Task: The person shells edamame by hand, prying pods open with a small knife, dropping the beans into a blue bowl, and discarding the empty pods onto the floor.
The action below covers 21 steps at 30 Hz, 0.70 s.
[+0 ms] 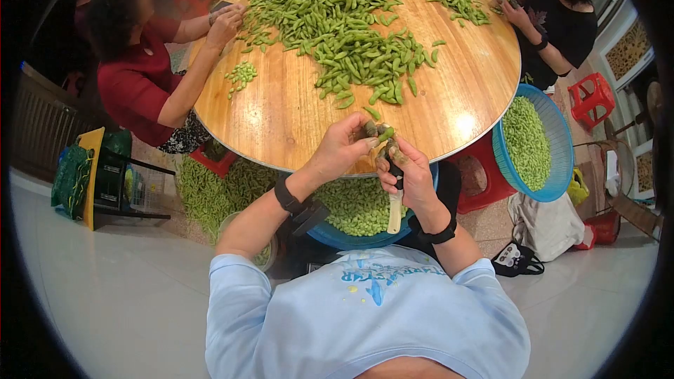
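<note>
Both hands meet at the near edge of the round wooden table. My left hand pinches one end of a green pod between thumb and fingers. My right hand is closed round the dark handle of a knife whose pale blade points down toward my lap; its fingertips also touch the pod. Just beyond my hands lies a large heap of green pods. Below them, a blue basket of shelled beans is partly hidden by my forearms.
A person in red sits at the left beside a small pile of beans. Another person in black works at the upper right. A blue basket of beans, red stools and floor pods surround the table.
</note>
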{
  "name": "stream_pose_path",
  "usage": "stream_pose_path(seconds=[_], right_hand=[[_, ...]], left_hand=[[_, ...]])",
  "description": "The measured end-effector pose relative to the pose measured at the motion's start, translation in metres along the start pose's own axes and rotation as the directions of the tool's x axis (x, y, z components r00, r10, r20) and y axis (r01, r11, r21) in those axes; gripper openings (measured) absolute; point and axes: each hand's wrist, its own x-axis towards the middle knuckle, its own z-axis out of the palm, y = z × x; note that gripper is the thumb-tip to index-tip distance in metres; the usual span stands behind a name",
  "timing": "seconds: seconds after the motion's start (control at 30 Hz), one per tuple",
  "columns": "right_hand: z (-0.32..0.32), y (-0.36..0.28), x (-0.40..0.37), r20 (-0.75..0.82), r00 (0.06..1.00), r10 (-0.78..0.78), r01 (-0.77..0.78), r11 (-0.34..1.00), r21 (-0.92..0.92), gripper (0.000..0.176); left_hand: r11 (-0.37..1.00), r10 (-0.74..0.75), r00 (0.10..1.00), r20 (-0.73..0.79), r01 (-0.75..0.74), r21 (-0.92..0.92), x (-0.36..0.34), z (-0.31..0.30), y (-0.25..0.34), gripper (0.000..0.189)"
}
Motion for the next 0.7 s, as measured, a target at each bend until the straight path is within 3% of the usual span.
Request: stream_pose_path(seconds=[0.13, 0.23, 0.27, 0.3, 0.33, 0.4, 0.43, 0.53, 0.57, 0.6, 0.63, 0.67, 0.7], right_hand=[[0.001, -0.001, -0.001, -0.013, 1.000, -0.025, 0.024, 0.998, -0.051, 0.024], [-0.002, 0.000, 0.000, -0.039, 0.999, 0.014, -0.014, 1.000, 0.015, 0.022], [-0.003, -0.001, 0.000, -0.037, 0.999, 0.014, -0.014, 1.000, 0.014, 0.022], [-0.004, -0.003, -0.001, 0.010, 0.998, 0.057, -0.058, 0.994, 0.094, 0.021], [-0.006, -0.004, -0.003, 0.059, 0.994, 0.097, -0.106, 0.979, 0.173, 0.021], [-0.010, -0.005, -0.005, 0.125, 0.982, 0.139, -0.168, 0.948, 0.271, 0.020], [-0.011, -0.005, -0.005, 0.195, 0.966, 0.170, -0.232, 0.904, 0.360, 0.020], [-0.014, -0.002, -0.004, 0.189, 0.967, 0.171, -0.241, 0.852, 0.464, 0.020], [-0.016, 0.001, -0.004, 0.191, 0.967, 0.171, -0.243, 0.852, 0.464, 0.020], [-0.018, 0.005, -0.002, 0.133, 0.974, 0.184, -0.225, 0.852, 0.472, 0.020], [-0.019, 0.007, -0.001, 0.075, 0.978, 0.194, -0.206, 0.853, 0.480, 0.021], [-0.019, 0.008, -0.001, 0.076, 0.978, 0.196, -0.208, 0.852, 0.480, 0.021], [-0.015, 0.008, -0.002, 0.066, 0.973, 0.222, -0.225, 0.840, 0.494, 0.021]], left_hand=[[0.999, 0.043, 0.999, -0.023, -0.044, -0.003, -0.004, 0.001, -0.005, 0.015], [0.993, 0.033, 0.999, -0.044, -0.037, -0.115, -0.005, 0.001, -0.009, 0.016], [0.966, -0.027, 0.999, -0.023, 0.020, -0.258, -0.005, -0.001, -0.009, 0.016], [0.915, -0.083, 0.997, 0.006, 0.079, -0.395, -0.004, -0.003, -0.010, 0.017], [0.915, -0.084, 0.996, 0.005, 0.079, -0.395, -0.004, -0.006, -0.011, 0.017], [0.714, -0.141, 0.963, 0.231, 0.260, -0.650, -0.006, -0.012, -0.012, 0.017], [0.714, -0.140, 0.963, 0.230, 0.259, -0.650, -0.006, -0.011, -0.013, 0.017], [0.684, -0.174, 0.952, 0.252, 0.301, -0.665, -0.008, -0.006, -0.011, 0.014], [0.918, -0.135, 0.986, 0.098, 0.162, -0.363, -0.009, -0.003, -0.008, 0.014], [0.999, -0.038, 0.999, -0.026, 0.038, 0.016, -0.010, -0.001, -0.004, 0.015], [0.999, -0.039, 0.999, -0.023, 0.039, 0.018, -0.011, 0.000, -0.003, 0.015], [0.871, 0.265, 0.963, 0.045, -0.259, 0.418, -0.015, 0.001, -0.003, 0.017], [0.513, 0.487, 0.845, 0.220, -0.481, 0.711, -0.019, 0.002, -0.002, 0.020]])
